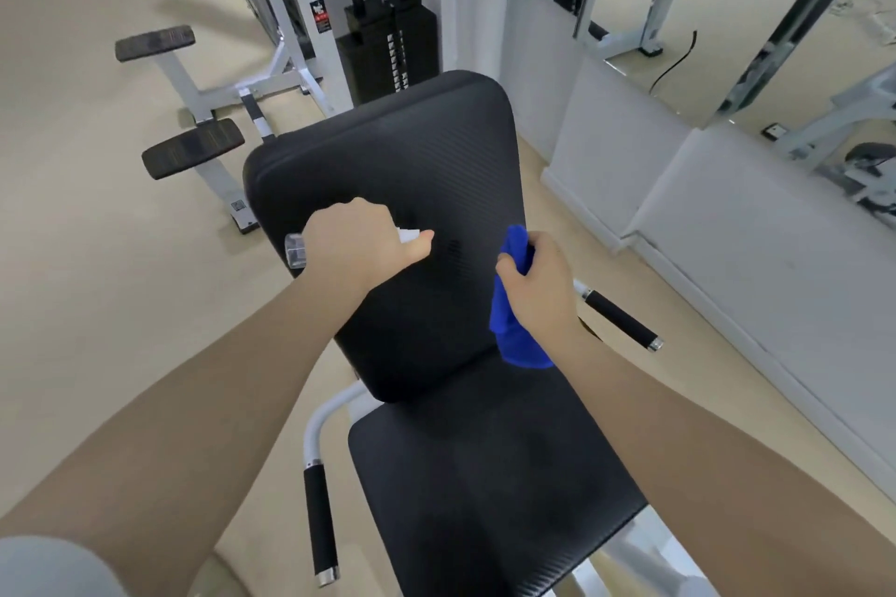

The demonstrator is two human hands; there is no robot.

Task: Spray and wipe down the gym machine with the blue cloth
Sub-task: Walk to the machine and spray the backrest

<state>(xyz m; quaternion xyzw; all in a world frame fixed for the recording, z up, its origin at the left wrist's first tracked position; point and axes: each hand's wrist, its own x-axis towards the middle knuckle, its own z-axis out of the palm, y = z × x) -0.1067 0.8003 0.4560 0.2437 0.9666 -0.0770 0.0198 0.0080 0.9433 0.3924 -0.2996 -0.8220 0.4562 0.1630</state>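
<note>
From the head view, the left hand (356, 240) grasps a small clear spray bottle with a white nozzle (296, 250), aimed at the black padded backrest (388, 160) of the gym machine. The right hand (538, 284) clutches the blue cloth (514, 335) beside the backrest's edge. Spraying seems underway; no wetness is visible, and wiping of backrest and black seat pad (485, 475) likely remains.

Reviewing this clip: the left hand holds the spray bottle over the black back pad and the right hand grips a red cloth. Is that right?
Not quite: the cloth is blue, not red, as the head view shows. The rest stands: the left hand holds the spray bottle over the black back pad, and the right hand grips the cloth.
</note>
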